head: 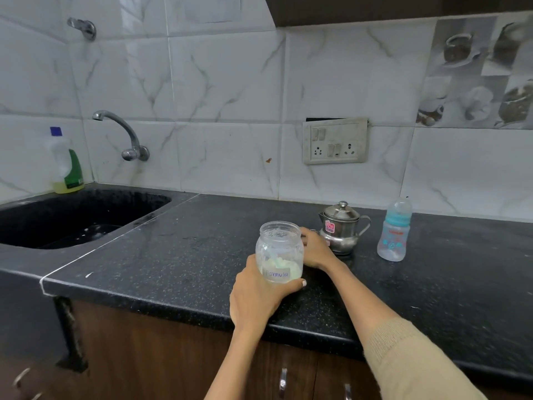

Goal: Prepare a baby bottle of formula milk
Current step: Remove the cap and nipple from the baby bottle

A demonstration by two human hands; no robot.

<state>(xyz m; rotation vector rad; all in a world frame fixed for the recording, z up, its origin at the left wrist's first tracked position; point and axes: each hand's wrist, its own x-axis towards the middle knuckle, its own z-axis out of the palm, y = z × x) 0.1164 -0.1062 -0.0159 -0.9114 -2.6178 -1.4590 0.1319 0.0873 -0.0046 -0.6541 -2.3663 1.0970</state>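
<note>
A clear plastic jar (279,249) labelled "Formula" stands near the front of the black counter (173,261). It has no lid on; pale powder and a light green scoop lie inside. My left hand (256,298) wraps around its lower front. My right hand (315,251) sits just behind and to the right of the jar, fingers curled down toward the counter; whether it holds anything is hidden. A small steel pot with a lid (341,228) stands right behind that hand. The baby bottle (394,230), capped and with a teal ring, stands upright further right.
A black sink (72,220) is set into the counter at the left, with a wall tap (121,131) above it and a dish soap bottle (65,166) in the corner. A switch and socket plate (334,144) is on the tiled wall. Cabinet doors lie below the counter edge.
</note>
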